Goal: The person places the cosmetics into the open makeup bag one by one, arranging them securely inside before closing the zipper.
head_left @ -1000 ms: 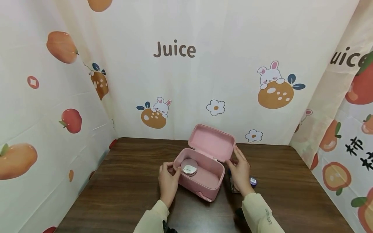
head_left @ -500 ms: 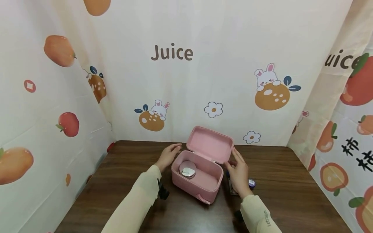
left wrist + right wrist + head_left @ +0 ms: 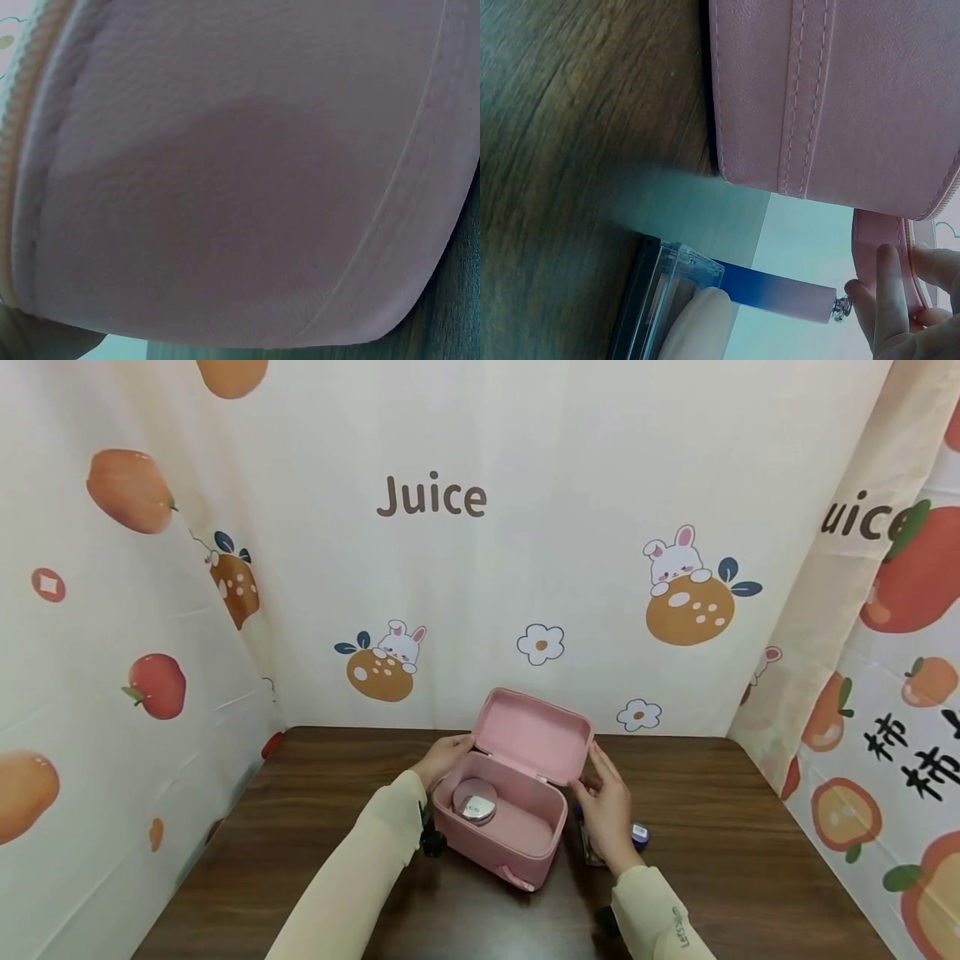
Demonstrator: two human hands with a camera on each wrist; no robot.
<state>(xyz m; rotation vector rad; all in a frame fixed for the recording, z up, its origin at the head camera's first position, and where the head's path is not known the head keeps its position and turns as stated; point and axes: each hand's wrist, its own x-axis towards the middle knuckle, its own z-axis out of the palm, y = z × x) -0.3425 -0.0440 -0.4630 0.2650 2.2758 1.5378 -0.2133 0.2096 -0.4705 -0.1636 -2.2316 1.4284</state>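
Observation:
A pink zip cosmetic case (image 3: 491, 852) stands on the table, its lid (image 3: 534, 735) raised at the back. Inside, toward the left end, lies a round compact (image 3: 477, 806) with a shiny silver spot. My right hand (image 3: 609, 814) grips the lid's right edge; in the right wrist view its fingers (image 3: 889, 292) and thumb are around that edge. At the lid's left corner, my left hand (image 3: 444, 760) holds the edge with its fingertips. The case's end wall (image 3: 240, 187) fills the left wrist view, with a bit of finger at the bottom left.
Beside the case's right end are a clear box with a black base (image 3: 641, 300), a pale rounded item (image 3: 697, 326) and a blue-to-pink tube (image 3: 780, 292). A purple-rimmed item (image 3: 640, 835) lies just past my right hand. A printed curtain (image 3: 450, 577) hangs behind the table (image 3: 720, 860).
My left hand has left the case body's front left rim and moved up and back to the lid's left corner. The right hand stays on the lid's right edge. The view has shifted slightly.

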